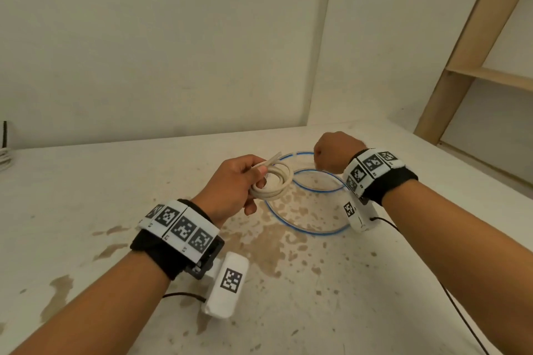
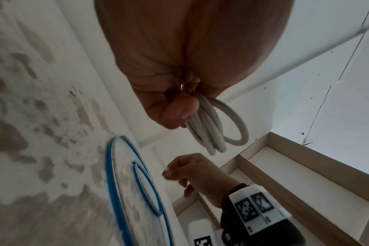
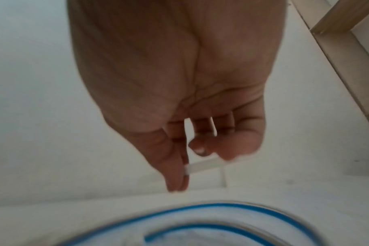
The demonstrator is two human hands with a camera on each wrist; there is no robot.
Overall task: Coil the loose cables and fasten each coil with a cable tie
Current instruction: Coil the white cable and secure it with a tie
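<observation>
My left hand [image 1: 239,181] grips a small coil of white cable [image 1: 274,183] above the stained table. A pale cable tie [image 1: 272,159] sticks up from the coil beside the thumb. The left wrist view shows the coil [image 2: 213,128] hanging from my curled fingers. My right hand [image 1: 334,153] is raised to the right of the coil, apart from it, with fingers curled. In the right wrist view its thumb and fingers pinch a translucent white strip [image 3: 204,165], which looks like a cable tie. A blue-edged clear cable [image 1: 311,229] lies in loose loops on the table beneath both hands.
The table [image 1: 115,181] is white with brown stains and meets the wall at the back. A wooden shelf frame [image 1: 490,75] stands at the right. More white cable [image 1: 4,158] shows at the far left edge. Thin black wrist-camera leads [image 1: 461,311] trail over the table.
</observation>
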